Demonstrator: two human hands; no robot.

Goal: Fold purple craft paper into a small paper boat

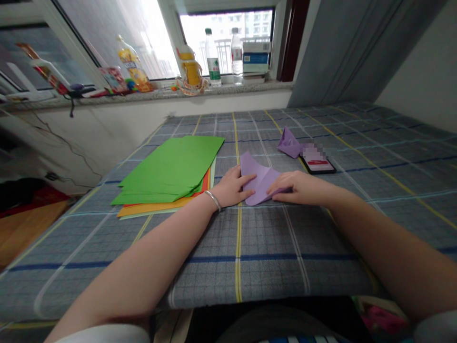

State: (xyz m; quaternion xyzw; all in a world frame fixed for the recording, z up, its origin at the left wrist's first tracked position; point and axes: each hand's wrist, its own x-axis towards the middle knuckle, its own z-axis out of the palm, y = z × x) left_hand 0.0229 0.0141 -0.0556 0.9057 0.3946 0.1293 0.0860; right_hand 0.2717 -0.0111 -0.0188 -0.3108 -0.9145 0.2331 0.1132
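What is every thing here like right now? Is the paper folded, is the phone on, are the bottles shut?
purple paper: partly folded, pressed down by both hands.
left hand: flat on the paper, fingers stretched.
right hand: fingers pressing the paper's right side.
small purple piece: folded up, untouched, next to the phone.
phone: lying flat, screen lit.
paper stack: flat, unfolded, green sheet on top.
two water bottles: upright, caps on.

Both forearms are bare below the sleeves. A thin silver bangle [213, 200] circles the wrist of the left hand [232, 188], near the frame's centre. A white short sleeve [107, 335] shows at lower left, a pale grey sleeve [433, 328] at lower right.
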